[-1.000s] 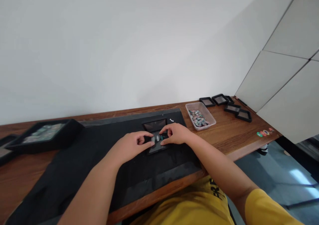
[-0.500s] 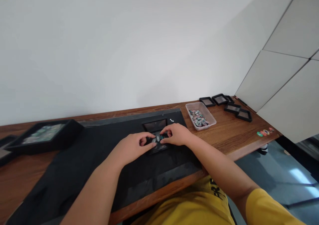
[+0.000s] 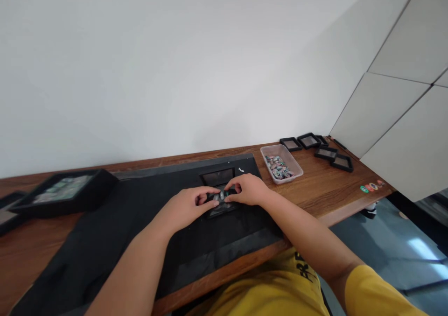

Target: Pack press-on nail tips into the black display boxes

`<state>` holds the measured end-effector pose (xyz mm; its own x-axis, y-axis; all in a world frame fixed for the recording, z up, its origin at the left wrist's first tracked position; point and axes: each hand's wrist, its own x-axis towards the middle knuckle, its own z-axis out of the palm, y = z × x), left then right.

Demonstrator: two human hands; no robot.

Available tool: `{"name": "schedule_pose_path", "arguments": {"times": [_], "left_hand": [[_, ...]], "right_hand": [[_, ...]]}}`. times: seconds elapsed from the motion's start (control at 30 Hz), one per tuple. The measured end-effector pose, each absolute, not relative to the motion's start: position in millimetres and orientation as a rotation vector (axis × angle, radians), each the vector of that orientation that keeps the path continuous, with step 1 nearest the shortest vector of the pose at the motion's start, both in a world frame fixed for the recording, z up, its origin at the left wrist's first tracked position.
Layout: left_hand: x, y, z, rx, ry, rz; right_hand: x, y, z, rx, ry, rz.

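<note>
A: What's different for us from a second ago?

B: Our left hand (image 3: pixel 191 201) sits slightly nearer our right hand (image 3: pixel 250 188), so the fingertips bracket the small shiny pieces (image 3: pixel 221 194) more closely. We take that as tighter, finer handling.

A: Where are they, and do we grip them?

B: They're at the open dark case (image 3: pixel 219 209), on the black mat (image 3: pixel 140 208), between the table's (image 3: pixel 322 190) front and back edges. The two hands stay apart, thumb and forefinger spread on each; we can't tell whether either pinches a piece.

A: Anything in our way?

B: Mainly our own fingers, hiding part of the case. A dark panel (image 3: pixel 219 177) lies just behind. Farther out, a clear tub (image 3: pixel 297 166) stands near the back edge, small black frames (image 3: pixel 310 140) cluster toward the back right corner, and a thick black frame (image 3: pixel 101 187) sits toward the left end.
</note>
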<state>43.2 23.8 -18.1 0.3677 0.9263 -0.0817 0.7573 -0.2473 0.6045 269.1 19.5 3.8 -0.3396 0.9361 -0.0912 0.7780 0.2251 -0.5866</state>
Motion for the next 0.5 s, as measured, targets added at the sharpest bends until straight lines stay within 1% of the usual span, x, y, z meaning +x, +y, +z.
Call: {"name": "schedule_pose_path", "arguments": {"times": [0.5], "left_hand": [[37.0,26.4,-20.2,2.055,1.449,0.322]], "right_hand": [[268.4,17.0,5.5,-1.607,-2.267,0.741]]}}
